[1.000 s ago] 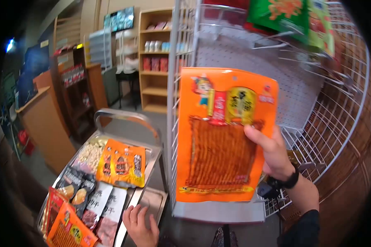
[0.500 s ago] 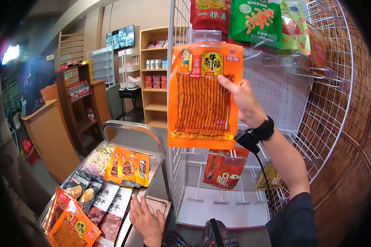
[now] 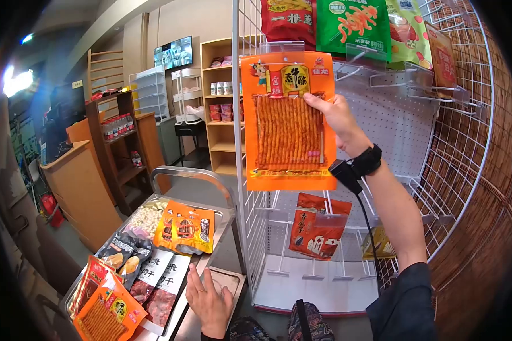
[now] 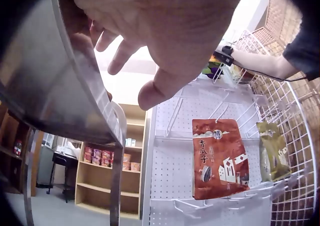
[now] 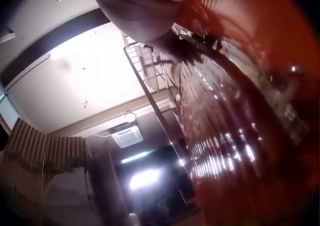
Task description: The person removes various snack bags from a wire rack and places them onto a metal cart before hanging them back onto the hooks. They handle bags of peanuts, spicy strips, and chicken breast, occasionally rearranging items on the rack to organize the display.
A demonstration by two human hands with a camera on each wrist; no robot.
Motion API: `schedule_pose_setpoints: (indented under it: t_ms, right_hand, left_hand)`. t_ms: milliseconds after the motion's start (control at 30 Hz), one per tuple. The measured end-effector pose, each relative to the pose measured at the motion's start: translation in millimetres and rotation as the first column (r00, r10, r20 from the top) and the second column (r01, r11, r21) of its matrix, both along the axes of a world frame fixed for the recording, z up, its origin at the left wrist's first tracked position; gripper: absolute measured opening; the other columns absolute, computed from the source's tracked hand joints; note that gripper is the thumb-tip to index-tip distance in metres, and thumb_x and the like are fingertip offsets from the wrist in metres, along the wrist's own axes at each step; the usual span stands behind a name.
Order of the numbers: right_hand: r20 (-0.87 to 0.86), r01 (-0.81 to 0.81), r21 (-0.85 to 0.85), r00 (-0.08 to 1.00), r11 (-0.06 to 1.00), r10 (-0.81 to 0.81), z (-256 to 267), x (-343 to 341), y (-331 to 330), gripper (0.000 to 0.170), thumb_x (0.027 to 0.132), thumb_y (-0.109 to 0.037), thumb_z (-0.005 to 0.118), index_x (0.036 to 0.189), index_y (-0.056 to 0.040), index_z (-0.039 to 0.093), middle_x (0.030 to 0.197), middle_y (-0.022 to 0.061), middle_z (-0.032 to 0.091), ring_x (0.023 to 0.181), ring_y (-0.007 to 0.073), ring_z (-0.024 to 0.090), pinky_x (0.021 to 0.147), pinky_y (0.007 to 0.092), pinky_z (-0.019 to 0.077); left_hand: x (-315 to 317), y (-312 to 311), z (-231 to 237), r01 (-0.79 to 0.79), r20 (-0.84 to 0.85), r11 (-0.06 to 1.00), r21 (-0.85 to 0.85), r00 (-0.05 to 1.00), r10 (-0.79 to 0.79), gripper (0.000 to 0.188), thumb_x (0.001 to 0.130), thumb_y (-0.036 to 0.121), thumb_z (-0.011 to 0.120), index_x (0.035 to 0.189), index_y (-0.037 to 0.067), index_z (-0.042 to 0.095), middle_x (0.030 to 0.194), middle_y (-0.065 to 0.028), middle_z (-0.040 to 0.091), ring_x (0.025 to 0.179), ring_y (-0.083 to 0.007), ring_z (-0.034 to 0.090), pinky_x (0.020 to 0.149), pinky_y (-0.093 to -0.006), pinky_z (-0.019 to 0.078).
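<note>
In the head view the right hand (image 3: 347,126) pinches the right edge of an orange snack packet (image 3: 289,131), thumb on its front; the other fingers are hidden behind it. The packet stands upright in front of the wire rack's left part, near a clear tag holder; whether it touches a hook I cannot tell. The right wrist view shows the shiny packet (image 5: 225,151) close up beneath the hand (image 5: 145,11). Beside the cart's edge is the left hand (image 3: 210,304), fingers spread and holding nothing; the left wrist view shows that hand (image 4: 165,31) large.
The metal cart (image 3: 233,213) at lower left carries several snack packets, among them another orange packet (image 3: 109,310). On the rack (image 3: 250,113) hang a green packet (image 3: 354,27), a red-brown packet (image 3: 318,227) and others, with bare hooks between. Wooden shelves (image 3: 224,146) stand behind.
The orange packet in the right hand has moved up and back towards the rack, looking smaller than a second ago. The left hand stays beside the cart, fingers spread.
</note>
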State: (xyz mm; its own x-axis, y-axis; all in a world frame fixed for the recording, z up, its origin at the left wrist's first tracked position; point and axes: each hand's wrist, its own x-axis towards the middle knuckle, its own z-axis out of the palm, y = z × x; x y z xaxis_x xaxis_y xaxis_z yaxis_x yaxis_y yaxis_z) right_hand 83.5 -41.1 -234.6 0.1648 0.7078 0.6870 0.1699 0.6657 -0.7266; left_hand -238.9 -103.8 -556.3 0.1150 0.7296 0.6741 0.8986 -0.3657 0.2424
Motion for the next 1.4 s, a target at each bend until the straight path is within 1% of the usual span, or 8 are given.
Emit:
schedule_pose_setpoints:
  t_ms: [133, 167, 267, 300, 433, 600, 767, 1400]
  right_hand:
    - [0.084, -0.032, -0.113, 0.996, 0.993, 0.041, 16, 11, -6, 0.019, 0.089, -0.02, 0.063, 0.1, -0.005, 0.067, 0.095, 0.0022, 0.068, 0.083, 0.0094, 0.063, 0.071, 0.026, 0.0495]
    - [0.223, 0.054, -0.181, 0.975, 0.982, -0.013, 21, 18, -7, 0.022, 0.088, -0.023, 0.064, 0.1, -0.0045, 0.067, 0.094, 0.0027, 0.068, 0.085, 0.0098, 0.063, 0.072, 0.0266, 0.0496]
    - [0.253, 0.132, -0.183, 0.964, 0.974, -0.083, 24, 12, -16, 0.023, 0.088, -0.021, 0.064, 0.101, -0.0024, 0.066, 0.094, 0.0048, 0.069, 0.08, 0.0109, 0.064, 0.077, 0.0286, 0.0492]
    - [0.097, 0.01, -0.228, 0.995, 0.974, 0.012, 23, 13, -14, 0.023, 0.088, -0.021, 0.064, 0.102, -0.0029, 0.066, 0.095, 0.0047, 0.069, 0.081, 0.011, 0.064, 0.077, 0.0284, 0.0489]
    - [0.099, 0.116, -0.207, 0.99, 0.971, -0.097, 14, 17, -15, 0.023, 0.088, -0.02, 0.064, 0.103, -0.0024, 0.065, 0.095, 0.0047, 0.068, 0.08, 0.011, 0.064, 0.075, 0.0278, 0.0495]
    - [0.107, 0.007, -0.196, 0.994, 0.981, 0.014, 0, 18, -11, 0.023, 0.088, -0.02, 0.064, 0.104, -0.0033, 0.065, 0.098, 0.004, 0.068, 0.085, 0.0099, 0.063, 0.078, 0.0264, 0.0485]
    - [0.199, 0.051, -0.076, 0.979, 0.996, -0.035, 4, 11, -12, 0.024, 0.088, -0.021, 0.063, 0.103, -0.0023, 0.066, 0.098, 0.0034, 0.068, 0.086, 0.0097, 0.063, 0.078, 0.0247, 0.0469]
    - [-0.006, 0.111, 0.008, 0.994, 0.994, -0.111, 9, 0, -8, 0.02, 0.085, -0.016, 0.064, 0.096, 0.0017, 0.066, 0.09, 0.0068, 0.068, 0.075, 0.0117, 0.064, 0.067, 0.0265, 0.0501]
  left_hand:
    - [-1, 1, -1, 0.018, -0.01, 1.0, 0.004, 1.0, -0.018, 0.066, 0.067, 0.024, 0.067, 0.125, 0.0, 0.047, 0.147, -0.0236, 0.026, 0.129, -0.0387, 0.033, 0.1, -0.0467, 0.0298]
    - [-1, 1, -2, 0.015, -0.01, 1.0, 0.004, 1.0, -0.015, 0.066, 0.067, 0.024, 0.067, 0.125, 0.0, 0.047, 0.147, -0.0236, 0.026, 0.129, -0.0387, 0.033, 0.1, -0.0467, 0.0298]
    - [-3, 2, -3, 0.023, -0.018, 1.0, 0.001, 1.0, -0.023, 0.066, 0.067, 0.024, 0.067, 0.125, 0.0, 0.048, 0.147, -0.024, 0.026, 0.129, -0.0389, 0.033, 0.101, -0.0464, 0.0293]
    - [-3, 2, -2, 0.017, -0.02, 1.0, 0.005, 1.0, -0.017, 0.065, 0.067, 0.024, 0.067, 0.125, 0.0, 0.048, 0.147, -0.0242, 0.027, 0.129, -0.039, 0.033, 0.101, -0.0464, 0.029]
    - [-1, 0, 2, 0.02, -0.014, 1.0, -0.002, 1.0, -0.02, 0.066, 0.067, 0.024, 0.067, 0.125, 0.0, 0.048, 0.146, -0.0246, 0.027, 0.13, -0.0392, 0.032, 0.101, -0.0465, 0.0286]
    - [-2, 0, 0, 0.023, -0.031, 1.0, 0.001, 0.999, -0.023, 0.066, 0.067, 0.024, 0.067, 0.126, 0.0, 0.048, 0.147, -0.0247, 0.027, 0.13, -0.0391, 0.032, 0.102, -0.0465, 0.0282]
    - [-3, 0, -1, 0.03, -0.033, 1.0, -0.001, 0.999, -0.03, 0.066, 0.068, 0.023, 0.067, 0.126, 0.0, 0.048, 0.147, -0.0248, 0.026, 0.131, -0.0385, 0.032, 0.102, -0.046, 0.0277]
    - [-5, -3, 1, 0.049, -0.044, 0.999, -0.018, 0.998, -0.049, 0.066, 0.068, 0.024, 0.065, 0.127, 0.001, 0.047, 0.148, -0.0239, 0.026, 0.131, -0.0374, 0.031, 0.104, -0.045, 0.0261]
